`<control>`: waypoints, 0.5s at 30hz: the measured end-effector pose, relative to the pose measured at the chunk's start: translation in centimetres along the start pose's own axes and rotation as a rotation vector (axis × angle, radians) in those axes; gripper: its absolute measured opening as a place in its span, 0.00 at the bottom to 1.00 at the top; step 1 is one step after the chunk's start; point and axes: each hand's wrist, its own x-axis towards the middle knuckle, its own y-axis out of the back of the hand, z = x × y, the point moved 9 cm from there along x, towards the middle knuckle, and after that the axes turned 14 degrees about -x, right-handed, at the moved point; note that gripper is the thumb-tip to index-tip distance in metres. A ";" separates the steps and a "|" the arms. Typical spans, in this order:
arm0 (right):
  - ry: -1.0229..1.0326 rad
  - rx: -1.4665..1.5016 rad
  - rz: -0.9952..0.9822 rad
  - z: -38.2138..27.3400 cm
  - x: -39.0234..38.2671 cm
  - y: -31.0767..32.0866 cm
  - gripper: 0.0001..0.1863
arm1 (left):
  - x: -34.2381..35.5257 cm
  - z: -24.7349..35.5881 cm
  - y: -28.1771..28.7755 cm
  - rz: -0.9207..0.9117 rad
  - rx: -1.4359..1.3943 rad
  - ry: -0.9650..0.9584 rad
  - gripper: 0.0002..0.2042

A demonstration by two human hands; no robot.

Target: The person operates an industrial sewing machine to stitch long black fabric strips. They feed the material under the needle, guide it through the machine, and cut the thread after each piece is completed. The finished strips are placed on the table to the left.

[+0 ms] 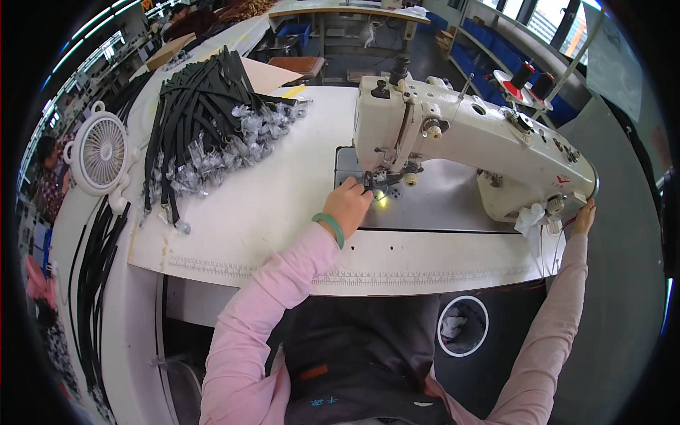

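My left hand (348,204), with a green bangle (331,225) at its wrist, is at the needle area of a white sewing machine (453,117). Its fingertips are pinched together beside the presser foot, over a small dark piece that I cannot make out. A lamp lights the metal bed (443,205) just right of the fingers. At the machine's right end my right hand (586,217) curls around the handwheel (595,185), its fingers partly hidden behind the rim. A bundled white cloth (530,218) hangs from the machine near that hand.
A heap of black straps (202,106) with clear plastic-wrapped ends (234,152) lies left on the white table (283,205). Further left are a white fan (103,152) and hanging black strips (92,297). Thread spools (523,74) stand at the right rear. Below is a round bin (464,348).
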 end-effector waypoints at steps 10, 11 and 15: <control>-0.026 0.096 -0.035 -1.8 -0.6 -1.4 0.26 | -0.4 -0.5 0.5 0.043 0.020 0.024 0.03; 0.004 0.123 -0.005 -0.6 -0.8 -0.7 0.26 | 0.0 -0.2 0.2 0.042 0.005 0.016 0.03; 0.075 0.059 0.032 2.3 0.8 2.9 0.24 | 0.7 0.5 -0.1 0.062 -0.028 -0.008 0.02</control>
